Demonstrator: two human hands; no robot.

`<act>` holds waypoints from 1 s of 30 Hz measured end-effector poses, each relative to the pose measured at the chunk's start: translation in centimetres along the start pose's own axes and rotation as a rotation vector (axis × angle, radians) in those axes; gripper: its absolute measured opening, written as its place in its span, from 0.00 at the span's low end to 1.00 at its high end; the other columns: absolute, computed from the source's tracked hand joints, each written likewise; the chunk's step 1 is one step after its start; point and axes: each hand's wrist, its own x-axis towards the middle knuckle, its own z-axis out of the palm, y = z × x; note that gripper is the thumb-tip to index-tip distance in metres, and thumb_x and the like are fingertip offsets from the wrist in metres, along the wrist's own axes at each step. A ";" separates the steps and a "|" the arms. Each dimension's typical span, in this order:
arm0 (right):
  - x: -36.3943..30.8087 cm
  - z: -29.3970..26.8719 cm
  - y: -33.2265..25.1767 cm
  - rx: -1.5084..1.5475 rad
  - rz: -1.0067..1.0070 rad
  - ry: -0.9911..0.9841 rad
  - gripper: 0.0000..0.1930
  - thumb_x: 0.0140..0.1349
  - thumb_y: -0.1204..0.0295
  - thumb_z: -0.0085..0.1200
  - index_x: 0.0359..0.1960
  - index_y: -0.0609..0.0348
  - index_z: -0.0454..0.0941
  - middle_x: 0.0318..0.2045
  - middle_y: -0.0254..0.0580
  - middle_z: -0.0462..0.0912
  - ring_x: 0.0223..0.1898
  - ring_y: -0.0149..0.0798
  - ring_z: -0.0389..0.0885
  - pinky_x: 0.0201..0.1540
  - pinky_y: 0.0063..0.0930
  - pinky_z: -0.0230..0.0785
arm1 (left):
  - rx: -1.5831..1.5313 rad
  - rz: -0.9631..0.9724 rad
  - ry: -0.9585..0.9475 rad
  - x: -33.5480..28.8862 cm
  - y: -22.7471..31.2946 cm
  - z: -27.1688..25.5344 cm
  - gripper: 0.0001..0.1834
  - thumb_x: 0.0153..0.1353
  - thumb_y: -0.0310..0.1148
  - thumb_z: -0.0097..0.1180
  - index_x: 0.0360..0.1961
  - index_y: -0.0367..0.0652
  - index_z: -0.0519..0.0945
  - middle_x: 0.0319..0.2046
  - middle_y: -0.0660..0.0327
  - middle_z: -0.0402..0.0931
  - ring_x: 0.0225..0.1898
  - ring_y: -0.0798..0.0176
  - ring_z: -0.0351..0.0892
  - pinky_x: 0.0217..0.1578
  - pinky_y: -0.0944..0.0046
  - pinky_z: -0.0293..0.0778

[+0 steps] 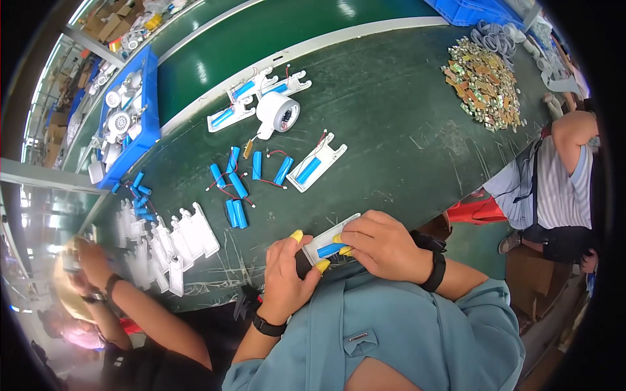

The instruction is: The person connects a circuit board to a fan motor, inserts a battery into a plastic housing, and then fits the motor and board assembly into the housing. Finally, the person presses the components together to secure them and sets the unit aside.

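Pinching a blue battery point(328, 250) near its right end, the right hand point(385, 247) holds it in a white plastic case point(332, 231) whose left end the left hand point(285, 264) grasps, at the green table's point(391, 146) near edge, with loose blue batteries point(238, 185) lying beyond.

text: none legible | labels: none legible | numbers: none legible
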 end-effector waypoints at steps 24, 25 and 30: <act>0.5 0.6 -0.4 -0.056 0.014 -0.022 0.19 0.50 0.76 0.65 0.46 0.54 0.82 0.48 0.38 0.77 0.38 0.38 0.79 0.40 0.33 0.69 | 0.024 0.002 -0.017 0.3 -0.1 -0.6 0.41 0.46 0.25 0.72 0.62 0.37 0.65 0.49 0.54 0.80 0.50 0.44 0.74 0.53 0.50 0.69; 0.7 0.3 -0.5 -0.004 0.051 -0.013 0.21 0.51 0.77 0.65 0.49 0.56 0.80 0.49 0.40 0.76 0.38 0.38 0.79 0.41 0.33 0.70 | 0.057 -0.012 -0.023 0.2 -0.2 -0.9 0.40 0.46 0.25 0.71 0.62 0.37 0.66 0.49 0.53 0.80 0.50 0.44 0.74 0.53 0.50 0.69; -0.9 -1.0 0.8 0.188 0.203 0.221 0.22 0.55 0.83 0.62 0.53 0.61 0.76 0.51 0.46 0.74 0.34 0.38 0.79 0.38 0.29 0.74 | 0.117 -0.160 -0.004 -0.3 -1.1 -5.2 0.26 0.51 0.23 0.68 0.52 0.36 0.75 0.51 0.49 0.77 0.53 0.45 0.76 0.55 0.54 0.71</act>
